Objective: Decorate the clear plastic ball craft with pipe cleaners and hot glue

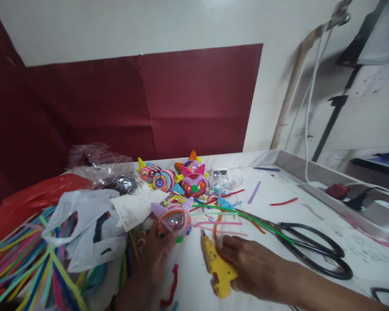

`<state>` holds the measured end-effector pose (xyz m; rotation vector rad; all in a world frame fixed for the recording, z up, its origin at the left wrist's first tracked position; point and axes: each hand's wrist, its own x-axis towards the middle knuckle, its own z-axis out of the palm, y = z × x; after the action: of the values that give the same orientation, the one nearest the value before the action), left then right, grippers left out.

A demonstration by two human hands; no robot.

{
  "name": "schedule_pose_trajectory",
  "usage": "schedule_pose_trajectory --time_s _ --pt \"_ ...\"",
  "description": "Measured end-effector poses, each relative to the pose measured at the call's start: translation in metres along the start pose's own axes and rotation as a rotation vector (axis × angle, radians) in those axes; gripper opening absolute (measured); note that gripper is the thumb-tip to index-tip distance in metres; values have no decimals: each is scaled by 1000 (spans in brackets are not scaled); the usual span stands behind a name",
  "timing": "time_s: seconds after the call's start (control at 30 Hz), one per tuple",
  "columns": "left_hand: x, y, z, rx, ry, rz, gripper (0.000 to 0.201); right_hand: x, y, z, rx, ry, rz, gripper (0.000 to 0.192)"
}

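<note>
Yellow plastic is sitting nearest us: the right hand (251, 270) is wrapping around the glue gun (218, 270), fingers closed over its body, nozzle pointing away across the white table (311, 194). Beside it, the left hand (155, 255) is cupping the pipe-cleaner ornament (174, 219), fingertips pressing its lower edge while it is resting on the tabletop. That ornament is looking light and a bit crushable, with a clear dome in front and fuzzy wire coils around it, so holding it by the wrapped rim seems safer than by the dome or the soft ears. Just right, black scissors (314, 248) are lying flat with a green stem across them. Leftward, loose pipe cleaners (22, 263) are spilling beneath a white plastic bag (84, 229). Farther back, 4 or so finished ornaments (178, 178) are clustering before the maroon backdrop (123, 108).
</note>
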<state>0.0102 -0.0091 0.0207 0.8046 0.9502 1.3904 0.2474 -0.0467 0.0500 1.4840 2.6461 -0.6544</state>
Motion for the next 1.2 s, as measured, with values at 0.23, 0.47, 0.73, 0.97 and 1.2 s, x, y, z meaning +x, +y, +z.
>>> schedule_pose_trajectory --time_s 0.23,0.47,0.73,0.97,1.2 --pt "1 -1 0 3 -56 8 50 -8 1 5 39 39 -77 45" --pt "4 -4 -4 21 -10 -5 55 -35 -7 -14 104 43 -78 53" --pt "-2 -3 2 -14 -103 73 41 -62 43 29 181 292 -162 69" --pt "-4 -1 2 -25 -122 57 43 -60 50 38 176 285 -183 74" --pt "-9 -1 3 -45 -191 62 58 -48 32 17 147 278 -205 67"
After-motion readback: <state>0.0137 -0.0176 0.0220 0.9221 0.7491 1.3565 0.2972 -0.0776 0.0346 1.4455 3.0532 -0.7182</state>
